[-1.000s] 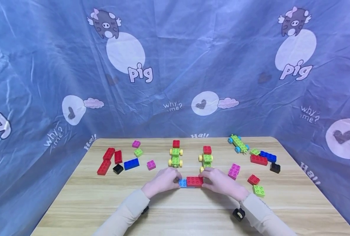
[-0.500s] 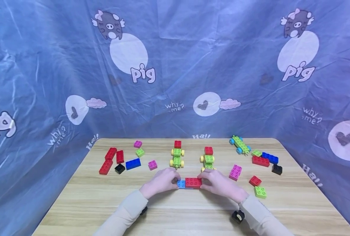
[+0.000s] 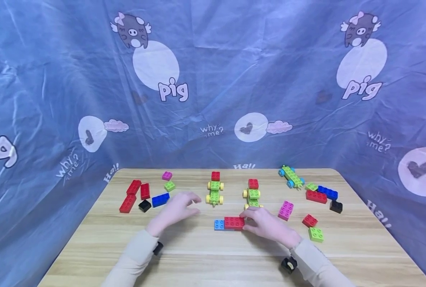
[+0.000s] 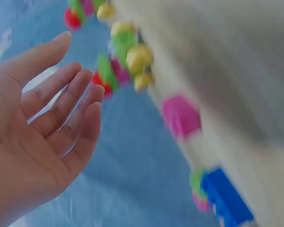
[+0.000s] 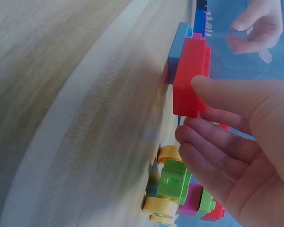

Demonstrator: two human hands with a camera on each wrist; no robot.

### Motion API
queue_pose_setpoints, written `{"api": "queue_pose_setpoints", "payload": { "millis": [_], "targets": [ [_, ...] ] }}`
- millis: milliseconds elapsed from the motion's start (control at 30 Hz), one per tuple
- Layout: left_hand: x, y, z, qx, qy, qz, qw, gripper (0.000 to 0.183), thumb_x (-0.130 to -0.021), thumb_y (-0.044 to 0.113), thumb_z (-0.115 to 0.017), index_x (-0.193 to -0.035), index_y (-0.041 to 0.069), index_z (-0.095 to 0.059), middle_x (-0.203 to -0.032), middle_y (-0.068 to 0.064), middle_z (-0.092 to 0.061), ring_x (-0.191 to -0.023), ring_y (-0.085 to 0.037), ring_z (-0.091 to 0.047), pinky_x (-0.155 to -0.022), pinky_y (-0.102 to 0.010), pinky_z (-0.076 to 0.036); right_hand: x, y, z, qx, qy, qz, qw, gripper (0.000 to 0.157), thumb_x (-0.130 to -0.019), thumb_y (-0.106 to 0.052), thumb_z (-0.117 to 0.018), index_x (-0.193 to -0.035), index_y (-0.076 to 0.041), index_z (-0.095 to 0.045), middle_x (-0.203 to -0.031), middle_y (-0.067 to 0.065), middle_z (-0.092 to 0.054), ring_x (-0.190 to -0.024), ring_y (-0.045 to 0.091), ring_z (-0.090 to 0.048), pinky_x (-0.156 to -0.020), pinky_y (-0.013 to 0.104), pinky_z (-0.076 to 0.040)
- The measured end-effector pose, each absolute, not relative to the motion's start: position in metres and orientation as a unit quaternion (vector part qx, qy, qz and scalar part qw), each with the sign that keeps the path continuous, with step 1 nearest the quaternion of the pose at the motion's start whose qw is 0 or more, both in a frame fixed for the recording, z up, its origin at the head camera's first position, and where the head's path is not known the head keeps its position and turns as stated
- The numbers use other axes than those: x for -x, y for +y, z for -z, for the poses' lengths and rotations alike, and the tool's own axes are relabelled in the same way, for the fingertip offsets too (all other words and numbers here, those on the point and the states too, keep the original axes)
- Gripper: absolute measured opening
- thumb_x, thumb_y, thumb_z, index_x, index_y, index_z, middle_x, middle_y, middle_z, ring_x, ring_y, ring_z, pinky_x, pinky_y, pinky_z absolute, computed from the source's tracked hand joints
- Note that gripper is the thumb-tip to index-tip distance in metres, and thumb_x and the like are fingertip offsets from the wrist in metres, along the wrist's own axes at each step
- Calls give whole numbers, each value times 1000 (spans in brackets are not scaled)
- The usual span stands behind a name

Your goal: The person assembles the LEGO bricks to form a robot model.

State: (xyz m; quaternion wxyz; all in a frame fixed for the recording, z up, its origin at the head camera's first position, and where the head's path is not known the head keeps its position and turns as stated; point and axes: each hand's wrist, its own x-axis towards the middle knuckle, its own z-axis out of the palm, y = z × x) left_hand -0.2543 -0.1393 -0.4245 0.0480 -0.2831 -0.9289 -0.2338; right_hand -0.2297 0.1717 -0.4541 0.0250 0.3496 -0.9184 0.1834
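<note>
Where the pale wood-grained tabletop (image 3: 198,269) comes nearest, its front edge is cut off by the frame, as are both light grey sleeves (image 3: 317,261); a black device (image 3: 289,264) is partly covered at each wrist. Beyond them, a long red plastic brick (image 3: 233,223) is pinched at its right end by the thumb and fingers of the right hand (image 3: 268,227); it is mounted on a light-blue plastic brick (image 3: 218,225), only whose left end is left uncovered. The left hand (image 3: 177,208) is held well apart to the left, its thumb spread from its fingers. To the right, one square lime brick (image 3: 316,234), one small red brick (image 3: 309,220) and one oblong pink brick (image 3: 286,210) are laid. Farther back, two yellow-wheeled lime vehicles (image 3: 214,195) are stood side by side, the right one's front partly covered by the right hand. At left, three oblong red bricks (image 3: 145,191), one black, one dark-blue, one lime and one pink brick are scattered; a second pink brick (image 4: 181,116) is blurred in the left wrist view. At right, four more bricks (image 3: 316,196) are gathered near one blue-wheeled lime vehicle (image 3: 291,176). The table is backed by creased blue cloth (image 3: 213,79), printed with two winged pigs (image 3: 130,32).
</note>
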Motion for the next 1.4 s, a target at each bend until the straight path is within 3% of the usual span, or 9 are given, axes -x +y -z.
{"api": "queue_pose_setpoints", "payload": {
  "millis": [367, 600, 867, 1000, 1133, 1400],
  "targets": [
    [271, -251, 417, 136, -949, 247, 143, 38, -81, 25, -72, -112, 4, -65, -106, -16, -68, -93, -30, -63, -78, -44, -53, 230, 170, 455, -350, -918, -184, 25, 27, -81, -21, -71, -106, -12, -67, -100, -1, -69, -90, 11, -66, -78, 24, -56],
    [274, -306, 435, 62, -960, 230, 145, 41, -82, 21, -70, -112, -6, -61, -106, -26, -64, -94, -40, -60, -79, -52, -49, 229, 170, 454, -348, -919, -184, 24, 26, -82, -21, -71, -106, -12, -67, -100, -1, -68, -90, 11, -65, -78, 25, -56],
    [267, -329, 451, 16, -972, 213, 92, 49, -78, 22, -72, -113, -10, -58, -102, -29, -62, -90, -38, -60, -73, -49, -50, 228, 170, 453, -347, -920, -178, 26, 26, -82, -22, -71, -106, -12, -67, -101, -1, -68, -91, 11, -65, -79, 24, -56],
    [265, -333, 455, 1, -974, 216, 67, 57, -74, 22, -74, -116, -12, -54, -97, -28, -61, -82, -33, -60, -64, -40, -49, 228, 169, 453, -344, -921, -180, 19, 27, -82, -23, -71, -107, -12, -67, -102, 0, -68, -91, 10, -65, -78, 24, -56],
    [266, -334, 458, -1, -972, 226, 60, 60, -71, 19, -75, -117, -14, -53, -90, -25, -62, -71, -26, -58, -57, -32, -46, 228, 170, 454, -344, -921, -182, 22, 27, -82, -22, -71, -106, -12, -67, -101, 0, -68, -90, 11, -65, -78, 24, -56],
    [268, -332, 459, -7, -972, 230, 55, 59, -72, 16, -73, -117, -16, -51, -89, -26, -62, -68, -24, -59, -58, -31, -46, 229, 171, 455, -357, -916, -177, 39, 27, -82, -22, -71, -106, -11, -67, -100, 0, -68, -88, 11, -65, -77, 22, -56]
  ]
}}
